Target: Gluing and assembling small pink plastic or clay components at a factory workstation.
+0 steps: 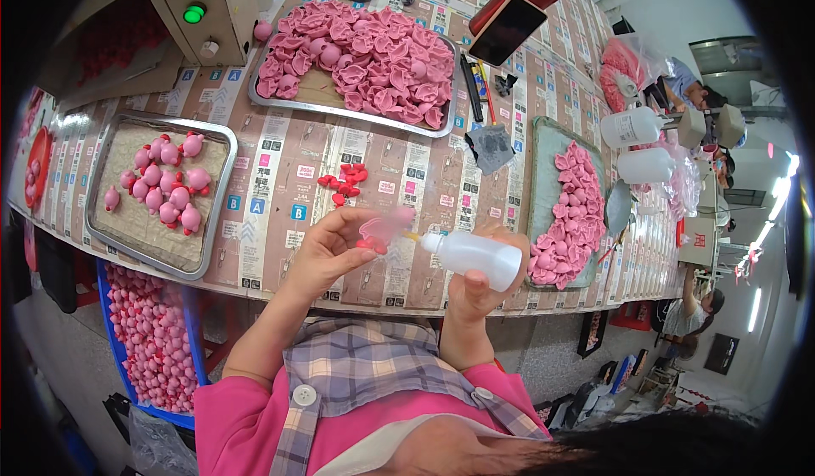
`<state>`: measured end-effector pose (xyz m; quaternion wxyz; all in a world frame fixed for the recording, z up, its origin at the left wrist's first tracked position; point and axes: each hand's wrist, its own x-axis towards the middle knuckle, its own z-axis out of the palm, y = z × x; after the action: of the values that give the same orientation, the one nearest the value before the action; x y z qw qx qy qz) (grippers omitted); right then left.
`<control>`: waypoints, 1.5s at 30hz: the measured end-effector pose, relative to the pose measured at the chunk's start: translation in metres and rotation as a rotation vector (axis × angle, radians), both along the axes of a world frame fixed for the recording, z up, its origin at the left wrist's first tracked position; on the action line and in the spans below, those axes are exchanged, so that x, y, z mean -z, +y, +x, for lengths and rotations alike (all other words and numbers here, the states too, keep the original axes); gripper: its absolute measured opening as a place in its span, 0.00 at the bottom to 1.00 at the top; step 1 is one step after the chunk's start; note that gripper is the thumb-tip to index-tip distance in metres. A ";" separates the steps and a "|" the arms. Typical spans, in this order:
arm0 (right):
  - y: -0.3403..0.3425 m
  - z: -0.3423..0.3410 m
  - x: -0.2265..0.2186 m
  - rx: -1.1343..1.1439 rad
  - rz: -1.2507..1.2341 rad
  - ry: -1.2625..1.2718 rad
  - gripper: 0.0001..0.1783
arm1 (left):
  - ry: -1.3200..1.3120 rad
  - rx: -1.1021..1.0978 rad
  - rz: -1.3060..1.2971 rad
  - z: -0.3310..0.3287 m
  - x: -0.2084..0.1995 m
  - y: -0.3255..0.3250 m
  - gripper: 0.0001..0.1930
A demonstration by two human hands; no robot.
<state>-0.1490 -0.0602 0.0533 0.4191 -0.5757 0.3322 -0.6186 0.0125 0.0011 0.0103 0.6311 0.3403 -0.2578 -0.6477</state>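
Between the fingertips of my left hand is a small pink molded piece with a red bit at its lower end; its outline is blurred. My right hand is wrapped round a white squeeze bottle, tipped sideways so its thin nozzle points left at the pink piece. Whether the nozzle touches the piece, I cannot tell. Just beyond my left hand lies a little heap of red pieces on the printed table covering.
A metal tray of pink shells stands at the back, a tray of pink-and-red balls at left, another pink-filled tray at right. A phone leans over the back. A blue crate sits below left. Other people are at far right.
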 end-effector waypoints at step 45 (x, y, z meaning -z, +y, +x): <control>0.005 0.008 -0.002 -0.084 -0.241 0.270 0.26 | -0.008 0.040 -0.081 0.001 0.001 0.000 0.18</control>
<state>-0.1406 -0.0554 0.0556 0.3242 -0.7129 0.2845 -0.5528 0.0130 0.0011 0.0089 0.6302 0.3120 -0.2930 -0.6479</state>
